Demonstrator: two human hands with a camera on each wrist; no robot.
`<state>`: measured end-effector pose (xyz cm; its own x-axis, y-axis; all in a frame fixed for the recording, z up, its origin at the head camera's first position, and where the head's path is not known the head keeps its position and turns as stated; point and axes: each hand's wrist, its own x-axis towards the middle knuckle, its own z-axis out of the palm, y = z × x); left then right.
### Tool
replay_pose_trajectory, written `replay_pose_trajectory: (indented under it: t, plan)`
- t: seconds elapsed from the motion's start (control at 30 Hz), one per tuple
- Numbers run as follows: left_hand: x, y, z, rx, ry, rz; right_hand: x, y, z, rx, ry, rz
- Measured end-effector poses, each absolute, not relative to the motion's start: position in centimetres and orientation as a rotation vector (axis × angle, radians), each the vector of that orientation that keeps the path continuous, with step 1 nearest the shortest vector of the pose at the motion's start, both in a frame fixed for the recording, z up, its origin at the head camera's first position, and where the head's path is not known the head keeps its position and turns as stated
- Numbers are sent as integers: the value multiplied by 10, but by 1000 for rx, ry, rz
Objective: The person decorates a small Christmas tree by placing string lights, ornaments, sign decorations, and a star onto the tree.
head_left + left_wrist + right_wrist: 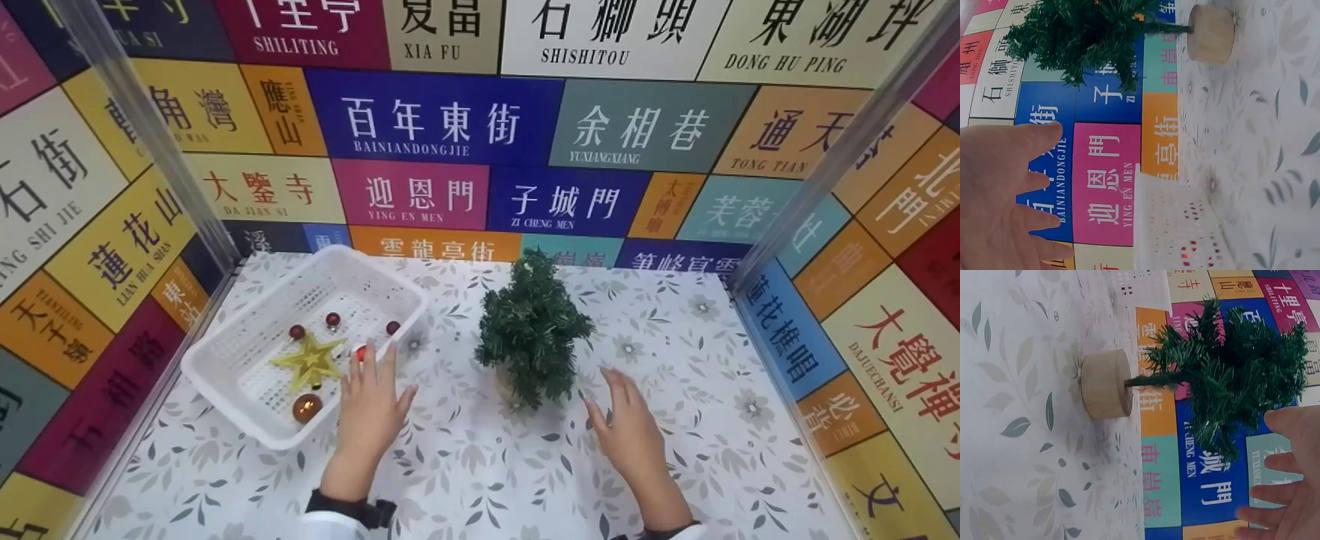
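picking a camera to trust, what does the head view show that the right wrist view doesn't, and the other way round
Only the head view shows the left hand, and the gold star and large orange ball lying in the white basket.

Only the right wrist view shows the trunk of the green tree.

Both show the basket, though just part of it in the wrist view, plus the tree, its wooden base, the right hand, the tabletop and the lettered wall.

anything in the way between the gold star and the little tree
Yes: the gold star lies inside the white basket, so its wall facing the little tree stands between. In the head view, the left hand covers part of that wall too.
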<state>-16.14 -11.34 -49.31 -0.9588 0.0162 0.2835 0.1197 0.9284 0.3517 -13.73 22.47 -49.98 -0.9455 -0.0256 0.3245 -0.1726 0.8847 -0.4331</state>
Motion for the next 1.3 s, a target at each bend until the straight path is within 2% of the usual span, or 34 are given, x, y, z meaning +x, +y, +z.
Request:
replay_pose_trajectory:
  t: [0.1, 0.2, 0.33, 0.53, 0.7, 0.87, 0.97, 1.3]
  plan:
    - [-185, -128, -486, -64, -2857, -586, -131, 195, -486, 286, -2744, 735]
    - [-215, -137, -481, -30, -2950, -702, -130, 155, -469, 553, -2770, 742]
    - [-253, -138, -485, -14, -3072, -902, -151, 100, -455, 838, -2819, 724]
    - [-284, -140, -506, -115, -3174, -1139, -193, 34, -471, 777, -3029, 865]
    - [-285, -142, -517, -225, -3147, -1047, -215, 13, -501, 610, -3064, 1029]
    - [-275, -140, -511, -81, -3022, -854, -226, 9, -520, 470, -2934, 1349]
    - [-266, -137, -498, -50, -2952, -759, -232, 6, -524, 407, -2825, 1538]
    - [-229, -113, -434, -290, -2790, -824, -244, 0, -516, 80, -2541, 2060]
